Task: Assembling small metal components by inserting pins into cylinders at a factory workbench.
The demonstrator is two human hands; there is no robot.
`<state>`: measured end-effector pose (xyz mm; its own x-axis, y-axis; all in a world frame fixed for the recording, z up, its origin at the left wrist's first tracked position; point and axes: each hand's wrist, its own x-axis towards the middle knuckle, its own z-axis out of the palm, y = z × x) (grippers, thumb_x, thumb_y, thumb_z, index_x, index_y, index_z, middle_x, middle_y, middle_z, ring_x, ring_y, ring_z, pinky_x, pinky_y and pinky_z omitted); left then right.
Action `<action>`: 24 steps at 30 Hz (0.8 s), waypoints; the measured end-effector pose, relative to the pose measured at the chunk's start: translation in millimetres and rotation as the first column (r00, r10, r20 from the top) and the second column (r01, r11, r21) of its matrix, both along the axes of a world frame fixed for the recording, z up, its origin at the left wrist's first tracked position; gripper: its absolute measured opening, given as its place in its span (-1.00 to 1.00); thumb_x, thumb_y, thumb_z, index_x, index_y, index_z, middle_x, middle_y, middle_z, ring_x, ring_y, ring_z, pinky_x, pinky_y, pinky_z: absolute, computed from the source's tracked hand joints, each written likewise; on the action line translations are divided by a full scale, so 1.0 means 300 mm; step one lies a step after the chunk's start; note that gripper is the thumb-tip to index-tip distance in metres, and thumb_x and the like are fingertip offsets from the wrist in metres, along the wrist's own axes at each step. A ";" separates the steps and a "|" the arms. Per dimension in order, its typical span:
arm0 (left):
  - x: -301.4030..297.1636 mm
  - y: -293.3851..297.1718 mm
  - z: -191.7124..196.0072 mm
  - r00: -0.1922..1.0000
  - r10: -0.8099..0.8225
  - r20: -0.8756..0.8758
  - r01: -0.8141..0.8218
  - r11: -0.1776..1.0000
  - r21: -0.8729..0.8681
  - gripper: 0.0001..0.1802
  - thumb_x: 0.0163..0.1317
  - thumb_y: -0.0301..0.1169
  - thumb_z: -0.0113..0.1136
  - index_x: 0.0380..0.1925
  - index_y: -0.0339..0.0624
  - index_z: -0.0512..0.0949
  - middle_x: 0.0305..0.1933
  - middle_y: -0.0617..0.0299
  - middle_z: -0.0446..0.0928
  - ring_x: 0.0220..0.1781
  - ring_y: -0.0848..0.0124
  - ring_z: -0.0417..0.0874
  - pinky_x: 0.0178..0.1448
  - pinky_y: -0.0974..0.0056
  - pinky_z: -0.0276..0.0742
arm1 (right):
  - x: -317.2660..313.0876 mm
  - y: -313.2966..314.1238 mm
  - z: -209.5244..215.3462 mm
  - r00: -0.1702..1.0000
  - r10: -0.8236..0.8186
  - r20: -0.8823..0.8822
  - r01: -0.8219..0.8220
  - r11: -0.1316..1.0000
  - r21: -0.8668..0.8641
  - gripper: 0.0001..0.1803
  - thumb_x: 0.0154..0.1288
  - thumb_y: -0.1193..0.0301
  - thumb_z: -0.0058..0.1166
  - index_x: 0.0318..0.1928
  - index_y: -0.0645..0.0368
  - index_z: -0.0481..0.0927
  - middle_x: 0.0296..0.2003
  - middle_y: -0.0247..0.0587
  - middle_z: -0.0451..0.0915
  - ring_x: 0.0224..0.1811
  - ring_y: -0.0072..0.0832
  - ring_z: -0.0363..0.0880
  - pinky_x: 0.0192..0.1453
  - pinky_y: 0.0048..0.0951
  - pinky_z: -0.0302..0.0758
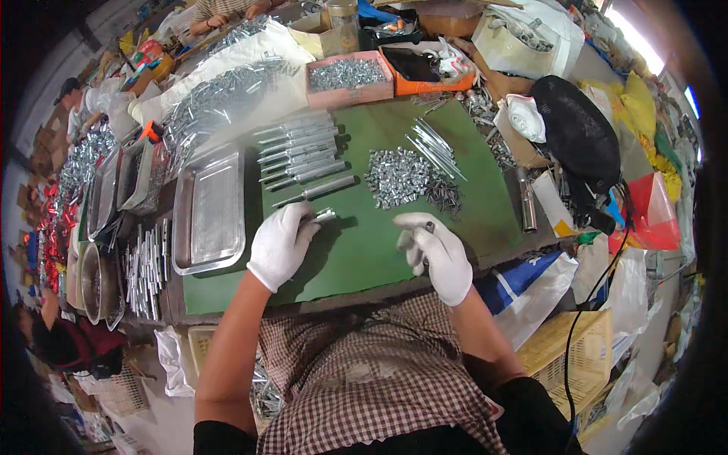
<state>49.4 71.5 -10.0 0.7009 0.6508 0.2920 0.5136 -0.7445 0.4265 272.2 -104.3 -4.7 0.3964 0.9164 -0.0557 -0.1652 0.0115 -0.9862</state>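
Nearest you, your checked apron (371, 371) meets the near edge of the green surface (356, 254); a yellow crate (572, 356) sits below its near right corner. Your left hand (280, 246), in a white glove, is over the left half of the green surface, toward its near edge, fingers closed on a short, shiny metal piece (324, 214) that sticks out to the right. Your right hand (438, 254), gloved likewise, is over the right half near the same edge, fingers curled, gap narrow; a small dark spot shows by the thumb, but you cannot tell from this view whether it is a held part. A shallow metal tray (208, 205) overlaps the left edge of the green surface, loose tubes (148, 265) lying outside that edge. Past your hands, left of the middle of the green surface, metal tubes (303, 168) lie in a slanted row; right of the middle, a heap of small cylinders (398, 176), with dark screws (444, 195) touching it and thin rods (436, 148) fanned just beyond. Outside the right edge, a black mesh bag (574, 125). Along the far edge, a pink box (350, 97) of small fittings and an orange box (434, 86). Farthest beyond that edge, another person (227, 11), partly cut off.
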 end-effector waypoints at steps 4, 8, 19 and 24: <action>0.050 -0.099 0.117 0.967 -0.181 -0.176 0.179 0.983 -0.029 -0.67 0.24 -0.38 0.29 0.00 -0.16 0.54 -0.11 -0.01 0.60 -0.06 0.00 0.66 -0.02 0.03 0.60 | -0.025 0.036 0.045 0.977 0.127 0.173 -0.095 0.979 -0.181 -0.61 0.56 0.21 -0.10 0.15 0.18 0.60 -0.39 -0.32 0.60 -0.51 -0.65 0.45 -0.35 -0.52 0.45; 0.098 -0.187 0.146 0.930 -0.236 -0.281 0.266 0.961 0.073 -0.67 0.21 -0.33 0.32 -0.02 -0.10 0.58 -0.15 0.10 0.60 -0.11 0.10 0.68 -0.09 0.09 0.62 | -0.020 0.051 0.050 0.951 0.205 0.230 -0.138 0.951 -0.278 -0.59 0.56 0.18 -0.09 0.13 0.20 0.60 -0.38 -0.22 0.63 -0.51 -0.59 0.50 -0.35 -0.48 0.47; 0.043 -0.237 0.109 0.979 -0.178 -0.098 0.176 0.984 -0.028 -0.57 0.20 -0.36 0.30 0.11 0.17 0.63 -0.36 0.20 0.57 -0.35 0.16 0.67 -0.27 0.13 0.61 | -0.010 0.051 0.019 0.750 0.307 0.586 -0.159 0.943 -0.292 -0.62 0.48 0.16 0.02 -0.26 0.27 0.61 -0.47 -0.09 0.62 -0.44 -0.30 0.61 -0.26 -0.27 0.51; 0.052 -0.244 0.094 0.986 -0.156 -0.058 0.154 0.988 -0.028 -0.60 0.19 -0.37 0.28 0.06 0.20 0.65 -0.38 0.20 0.57 -0.39 0.15 0.66 -0.31 0.12 0.60 | -0.006 0.056 0.059 0.820 0.373 0.434 -0.192 0.894 -0.406 -0.62 0.48 0.16 0.02 -0.28 0.27 0.59 -0.49 -0.10 0.61 -0.45 -0.33 0.61 -0.27 -0.29 0.51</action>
<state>65.0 -1.6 18.3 0.8095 0.5392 0.2322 0.4179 -0.8071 0.4171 270.5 -87.4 13.0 0.1795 0.9528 -0.2448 0.3945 -0.2977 -0.8693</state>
